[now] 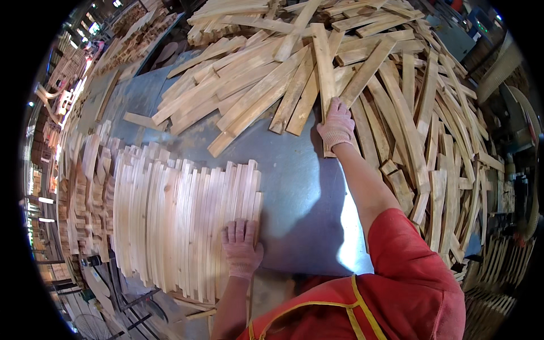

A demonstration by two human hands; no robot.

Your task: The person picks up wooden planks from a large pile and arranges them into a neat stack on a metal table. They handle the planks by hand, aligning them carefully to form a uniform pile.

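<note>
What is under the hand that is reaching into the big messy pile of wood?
The right hand, in a knit glove, rests flat on one long wooden slat from the loose pile. That slat's near end lies on the grey metal table. The palm hides the part beneath it.

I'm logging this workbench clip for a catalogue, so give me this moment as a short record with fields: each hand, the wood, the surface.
left hand: gloved left hand lies flat on the near end of the neat row of slats
right hand: gloved right hand reaches out, resting on one slat in the loose heap
surface: grey metal table
clothing: red sleeve
</note>
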